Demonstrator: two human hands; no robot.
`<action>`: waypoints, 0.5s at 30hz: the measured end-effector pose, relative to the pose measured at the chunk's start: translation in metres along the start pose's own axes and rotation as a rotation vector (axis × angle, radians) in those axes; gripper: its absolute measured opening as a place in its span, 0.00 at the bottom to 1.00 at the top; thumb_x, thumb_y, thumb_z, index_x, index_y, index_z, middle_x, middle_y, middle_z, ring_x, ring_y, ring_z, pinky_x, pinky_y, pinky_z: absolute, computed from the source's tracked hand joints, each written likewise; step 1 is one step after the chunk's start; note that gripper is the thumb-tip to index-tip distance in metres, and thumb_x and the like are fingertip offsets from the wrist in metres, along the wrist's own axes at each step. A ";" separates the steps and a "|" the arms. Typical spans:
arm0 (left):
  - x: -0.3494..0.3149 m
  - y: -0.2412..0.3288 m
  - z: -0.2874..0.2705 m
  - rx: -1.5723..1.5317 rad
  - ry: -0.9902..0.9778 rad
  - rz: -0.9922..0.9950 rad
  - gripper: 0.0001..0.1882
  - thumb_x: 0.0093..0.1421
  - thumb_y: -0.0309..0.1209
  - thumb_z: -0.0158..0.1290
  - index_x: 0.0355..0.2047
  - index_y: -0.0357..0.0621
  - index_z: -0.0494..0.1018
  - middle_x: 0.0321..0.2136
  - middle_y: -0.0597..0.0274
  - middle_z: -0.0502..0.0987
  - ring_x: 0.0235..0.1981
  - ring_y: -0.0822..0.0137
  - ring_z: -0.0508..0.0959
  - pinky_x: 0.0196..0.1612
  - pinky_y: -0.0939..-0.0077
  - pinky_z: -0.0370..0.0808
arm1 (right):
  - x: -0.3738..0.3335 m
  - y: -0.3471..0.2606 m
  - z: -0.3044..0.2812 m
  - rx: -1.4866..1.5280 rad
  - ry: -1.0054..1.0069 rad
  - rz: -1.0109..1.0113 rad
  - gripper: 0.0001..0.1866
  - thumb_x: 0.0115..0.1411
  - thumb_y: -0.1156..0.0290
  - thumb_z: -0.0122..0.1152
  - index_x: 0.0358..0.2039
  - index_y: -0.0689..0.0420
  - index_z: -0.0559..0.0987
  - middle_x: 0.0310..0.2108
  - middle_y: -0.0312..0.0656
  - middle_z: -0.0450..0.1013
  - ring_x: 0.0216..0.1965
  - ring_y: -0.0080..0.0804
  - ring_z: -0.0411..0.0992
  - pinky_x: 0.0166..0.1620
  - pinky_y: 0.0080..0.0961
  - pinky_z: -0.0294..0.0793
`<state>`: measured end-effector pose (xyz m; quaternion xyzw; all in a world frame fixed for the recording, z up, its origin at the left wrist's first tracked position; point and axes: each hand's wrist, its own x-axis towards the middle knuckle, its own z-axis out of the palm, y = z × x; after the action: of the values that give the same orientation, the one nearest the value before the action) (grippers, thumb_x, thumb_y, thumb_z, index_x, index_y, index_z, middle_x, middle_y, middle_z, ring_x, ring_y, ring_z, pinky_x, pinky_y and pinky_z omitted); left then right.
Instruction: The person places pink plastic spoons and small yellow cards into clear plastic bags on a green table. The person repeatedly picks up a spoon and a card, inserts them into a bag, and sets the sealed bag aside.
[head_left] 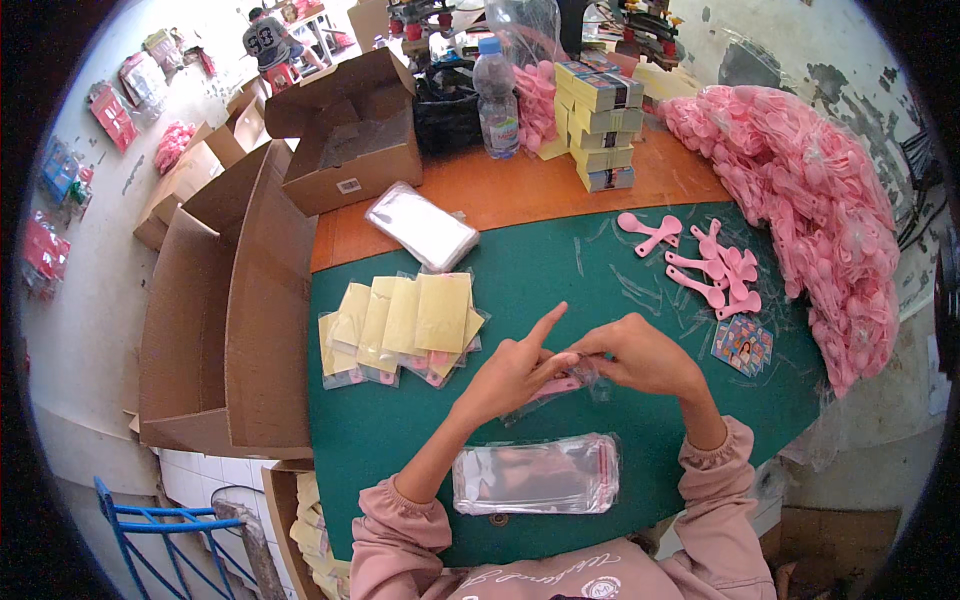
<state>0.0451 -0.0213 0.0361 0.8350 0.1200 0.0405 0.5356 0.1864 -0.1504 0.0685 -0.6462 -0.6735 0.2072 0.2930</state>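
Note:
My left hand and my right hand meet over the green mat, closed on a small transparent plastic bag. Something pink shows inside it, partly hidden by my fingers. My left index finger points away from the bag while thumb and other fingers grip it. On the right, bent fingers pinch the bag's other end. Just below lies a stack of flat transparent bags. Filled bags with yellow cards overlap to the left. Loose pink measuring spoons and a few printed cards rest at the right.
A large heap of bagged pink spoons borders the right side. Stacked card bundles and a water bottle stand at the back. Cardboard boxes line the left edge. A white bag stack lies near them. Another person sits far off.

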 end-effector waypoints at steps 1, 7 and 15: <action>0.001 -0.007 0.000 0.028 0.017 0.042 0.27 0.58 0.37 0.48 0.56 0.46 0.55 0.21 0.59 0.75 0.19 0.75 0.69 0.26 0.77 0.68 | 0.000 -0.001 -0.002 0.027 0.022 0.060 0.07 0.49 0.73 0.54 0.27 0.62 0.76 0.22 0.46 0.72 0.24 0.43 0.71 0.30 0.31 0.70; 0.004 -0.033 -0.025 0.006 -0.138 0.211 0.20 0.55 0.41 0.50 0.45 0.43 0.67 0.19 0.58 0.72 0.17 0.71 0.67 0.23 0.78 0.66 | -0.001 0.007 -0.023 0.209 0.183 0.331 0.09 0.42 0.74 0.62 0.26 0.62 0.76 0.16 0.39 0.70 0.21 0.18 0.67 0.26 0.18 0.66; 0.010 -0.029 -0.023 -0.123 -0.240 0.093 0.20 0.55 0.31 0.51 0.47 0.40 0.64 0.32 0.66 0.72 0.32 0.80 0.68 0.34 0.85 0.69 | -0.003 0.030 -0.019 0.301 0.085 0.249 0.07 0.45 0.72 0.62 0.24 0.62 0.76 0.19 0.36 0.72 0.21 0.18 0.67 0.26 0.18 0.66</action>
<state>0.0457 0.0131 0.0188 0.8041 0.0137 -0.0276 0.5937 0.2211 -0.1530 0.0623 -0.6813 -0.5369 0.3129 0.3868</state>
